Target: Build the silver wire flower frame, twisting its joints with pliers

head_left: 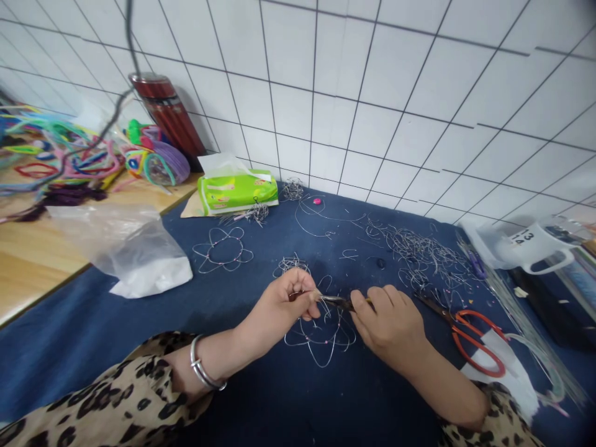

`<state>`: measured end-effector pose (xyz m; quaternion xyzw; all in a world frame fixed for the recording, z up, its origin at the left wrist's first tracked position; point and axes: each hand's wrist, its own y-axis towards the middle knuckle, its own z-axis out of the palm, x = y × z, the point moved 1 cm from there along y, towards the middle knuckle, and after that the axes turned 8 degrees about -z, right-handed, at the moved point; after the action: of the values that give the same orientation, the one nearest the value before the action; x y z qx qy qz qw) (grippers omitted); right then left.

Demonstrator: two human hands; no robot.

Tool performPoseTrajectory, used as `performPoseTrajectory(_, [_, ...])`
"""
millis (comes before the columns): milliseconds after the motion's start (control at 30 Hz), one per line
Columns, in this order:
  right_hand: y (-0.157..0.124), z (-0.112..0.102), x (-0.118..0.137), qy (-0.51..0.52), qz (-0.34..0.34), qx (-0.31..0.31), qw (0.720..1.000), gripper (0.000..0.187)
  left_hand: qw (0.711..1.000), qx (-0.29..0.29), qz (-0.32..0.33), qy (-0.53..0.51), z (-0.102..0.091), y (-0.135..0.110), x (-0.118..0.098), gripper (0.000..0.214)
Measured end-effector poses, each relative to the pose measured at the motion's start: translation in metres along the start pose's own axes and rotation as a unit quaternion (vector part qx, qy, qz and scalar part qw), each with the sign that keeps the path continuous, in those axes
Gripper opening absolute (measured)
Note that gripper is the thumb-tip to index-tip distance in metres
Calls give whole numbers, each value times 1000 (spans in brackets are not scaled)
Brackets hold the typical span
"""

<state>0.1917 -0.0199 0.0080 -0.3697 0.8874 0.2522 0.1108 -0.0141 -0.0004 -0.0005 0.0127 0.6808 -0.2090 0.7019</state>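
Leopard-print sleeves [112, 397] flank a beaded wire flower [326, 342] over a blue-covered desk [261, 397]

Both sleeves enter from the bottom corners, and a silver bracelet [198, 366] circles the left wrist. The left hand [282, 301] reaches in with thumb and forefinger closed in a pinch on the wire flower, right at the tip of the pliers [343, 303]; exactly which bit of wire sits between them is too small to tell. The right hand [393, 323] has its fingers wrapped around the handles of those pliers, their silver nose pointing at the pinch.

The wire flower is between and partly below the two hands, its thin loops spreading toward the camera, with small pink beads along the inner ring. Just behind the left hand sits a small tangle of wire [291, 264].

Farther left lies a second wire flower [226, 263], flat on the cloth, near a clear plastic bag [153, 267] with something white inside. Behind these is a green tissue pack [237, 191], and a dark red flask [170, 112] leans near the tiled wall [339, 93]. Colourful strands [93, 152] crowd the wooden surface [41, 273] at far left.

Beyond the right hand, loose wire pieces [423, 248] lie in a heap, with orange-handled scissors [454, 324] nearer and a white mug [542, 248] at the far right
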Motion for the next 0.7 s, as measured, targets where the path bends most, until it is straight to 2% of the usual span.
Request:
performPoseTrajectory(233, [2,-5,2,-7,10,4,1000,21,999,-17,-1,-37,2,-2,0,7])
performPoseTrajectory(700, [2,-7,0,5,12,5,1000,20,999,-7,-4,-51,2,-2,0,7])
